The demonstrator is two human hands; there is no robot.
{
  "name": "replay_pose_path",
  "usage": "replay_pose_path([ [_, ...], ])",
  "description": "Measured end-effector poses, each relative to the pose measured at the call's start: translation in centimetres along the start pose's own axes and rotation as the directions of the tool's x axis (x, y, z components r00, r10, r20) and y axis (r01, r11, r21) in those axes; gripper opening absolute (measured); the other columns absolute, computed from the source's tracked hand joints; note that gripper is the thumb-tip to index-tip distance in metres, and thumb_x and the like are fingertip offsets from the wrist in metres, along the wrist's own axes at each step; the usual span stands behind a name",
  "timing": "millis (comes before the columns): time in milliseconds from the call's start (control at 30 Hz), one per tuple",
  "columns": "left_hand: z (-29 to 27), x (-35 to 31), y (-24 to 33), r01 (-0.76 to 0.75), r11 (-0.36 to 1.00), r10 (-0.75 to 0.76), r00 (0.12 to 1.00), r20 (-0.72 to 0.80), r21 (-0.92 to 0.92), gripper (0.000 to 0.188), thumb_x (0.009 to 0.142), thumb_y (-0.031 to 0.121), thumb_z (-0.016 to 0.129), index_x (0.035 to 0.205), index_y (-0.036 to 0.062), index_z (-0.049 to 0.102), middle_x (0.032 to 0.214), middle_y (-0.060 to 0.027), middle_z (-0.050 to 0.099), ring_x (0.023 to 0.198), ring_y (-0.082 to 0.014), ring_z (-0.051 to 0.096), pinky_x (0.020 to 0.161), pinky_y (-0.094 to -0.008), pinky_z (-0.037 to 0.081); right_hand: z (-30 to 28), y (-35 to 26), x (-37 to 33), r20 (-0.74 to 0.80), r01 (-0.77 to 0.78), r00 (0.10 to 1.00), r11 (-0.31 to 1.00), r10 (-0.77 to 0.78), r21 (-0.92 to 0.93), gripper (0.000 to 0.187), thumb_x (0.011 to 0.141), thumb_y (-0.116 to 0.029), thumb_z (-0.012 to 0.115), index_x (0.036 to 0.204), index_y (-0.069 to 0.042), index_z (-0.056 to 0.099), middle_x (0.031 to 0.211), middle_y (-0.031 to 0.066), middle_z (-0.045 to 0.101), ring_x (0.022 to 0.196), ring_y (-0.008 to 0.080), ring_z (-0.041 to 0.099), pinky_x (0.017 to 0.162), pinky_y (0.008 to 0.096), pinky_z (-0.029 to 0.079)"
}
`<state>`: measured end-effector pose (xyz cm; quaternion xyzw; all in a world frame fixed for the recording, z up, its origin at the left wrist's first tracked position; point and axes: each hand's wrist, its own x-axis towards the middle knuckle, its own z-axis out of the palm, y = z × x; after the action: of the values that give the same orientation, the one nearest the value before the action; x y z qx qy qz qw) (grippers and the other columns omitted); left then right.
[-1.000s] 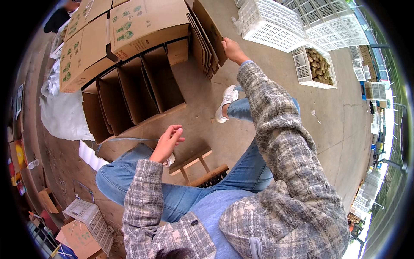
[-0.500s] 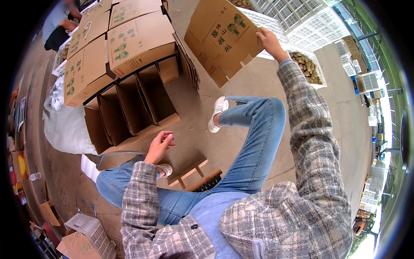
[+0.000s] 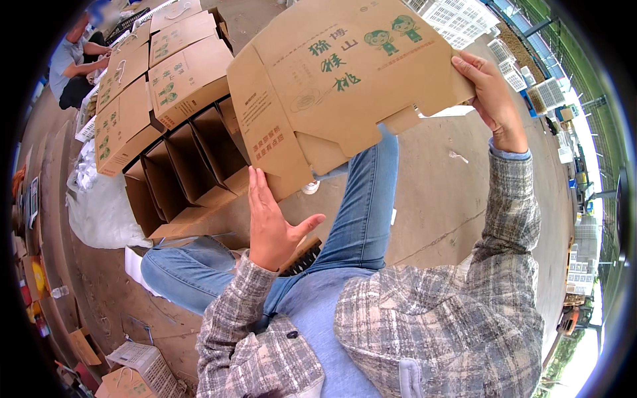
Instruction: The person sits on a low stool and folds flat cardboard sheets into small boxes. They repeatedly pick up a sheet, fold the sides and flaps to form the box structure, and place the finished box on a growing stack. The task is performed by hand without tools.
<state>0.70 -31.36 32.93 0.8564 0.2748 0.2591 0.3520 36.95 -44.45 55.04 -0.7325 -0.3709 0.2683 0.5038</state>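
- Flat carton (image 3: 361,73): brown, green print, two cartoon figures; raised before the person, above the floor, right of the open cartons; top edge cut off by the frame, far face out of sight.
- Right grip (image 3: 490,96): grasping the flat carton at its right-hand edge; part of the hand concealed behind the board.
- Left grip (image 3: 271,229): unclenched, thumb spread, fingertips at the flat carton's lower left corner; pressure cannot be told.
- Open cartons (image 3: 192,159): brown, in a row; interiors shadowed, right end partly covered.
- Closed cartons (image 3: 189,76): brown, green print, some with white cord handles; ranked behind the open cartons; contents enclosed.
- White crates (image 3: 458,23): slatted, upper right; partly hidden by the flat carton.
- Lower-left crate (image 3: 147,361): white, slatted, beside a brown box (image 3: 126,385) cropped at the rim.
- White bag (image 3: 99,209): bulging; contents indistinct.
- Co-worker (image 3: 66,63): upper left, hands near a crate (image 3: 86,127); its contents hard to make out.
- Shoe (image 3: 310,188): white, mostly hidden.
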Motion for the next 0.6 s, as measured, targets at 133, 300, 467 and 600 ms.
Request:
replay_pose_path([
  [133, -0.3, -1.9, 0.9, 0.108, 0.993, -0.107, 0.994, -0.014, 0.041, 0.123, 0.074, 0.062, 0.079, 0.153, -0.0097, 0.018, 0.15, -0.0331, 0.036, 0.138, -0.0449, 0.041, 0.114, -0.046, 0.036, 1.2, 1.4, -4.4, -0.015, -0.031, 0.999, 0.998, 0.031, 0.048, 0.04, 0.103, -0.022, 0.055, 0.132, 0.006, 0.057, 0.11, 0.0074, 0.069, 0.095, 0.0094, 0.068, 0.076, 0.0239, 0.057],
  [300, -1.6, -3.4, 1.1, -0.1, 0.994, 0.081, 0.943, 0.323, 0.045, 0.136, 0.065, 0.071, 0.08, 0.154, -0.0087, 0.015, 0.152, -0.0363, 0.033, 0.142, -0.0443, 0.038, 0.114, -0.0438, 0.037, 2.4, 4.7, -6.2, 0.044, -0.203, 0.978, 0.977, 0.206, -0.063, 0.039, 0.103, -0.023, 0.055, 0.128, 0.006, 0.06, 0.106, 0.0065, 0.069, 0.093, 0.0096, 0.068, 0.072, 0.026, 0.058],
  [467, -0.8, -5.5, 1.2, -0.025, 0.983, -0.073, 0.853, 0.517, 0.18, 0.133, 0.062, 0.072, 0.081, 0.149, -0.0129, 0.027, 0.15, -0.0387, 0.034, 0.137, -0.0442, 0.045, 0.109, -0.0432, 0.043, 6.5, 8.1, -4.7, 0.231, -0.295, 0.926, 0.954, 0.298, -0.049, 0.035, 0.103, -0.021, 0.055, 0.123, 0.007, 0.062, 0.104, 0.009, 0.069, 0.088, 0.0132, 0.069, 0.071, 0.0296, 0.061],
  [600, -2.4, -6.9, 1.5, -0.154, 0.957, 0.003, 0.853, 0.521, 0.246, 0.1, 0.078, 0.055, 0.076, 0.144, -0.0114, 0.04, 0.138, -0.0337, 0.052, 0.119, -0.041, 0.061, 0.095, -0.0425, 0.053, 7.6, 10.3, -1.7, 0.265, -0.377, 0.884, 0.922, 0.386, -0.084, 0.033, 0.103, -0.02, 0.055, 0.12, 0.006, 0.063, 0.103, 0.0079, 0.068, 0.087, 0.0117, 0.068, 0.071, 0.0273, 0.06],
])
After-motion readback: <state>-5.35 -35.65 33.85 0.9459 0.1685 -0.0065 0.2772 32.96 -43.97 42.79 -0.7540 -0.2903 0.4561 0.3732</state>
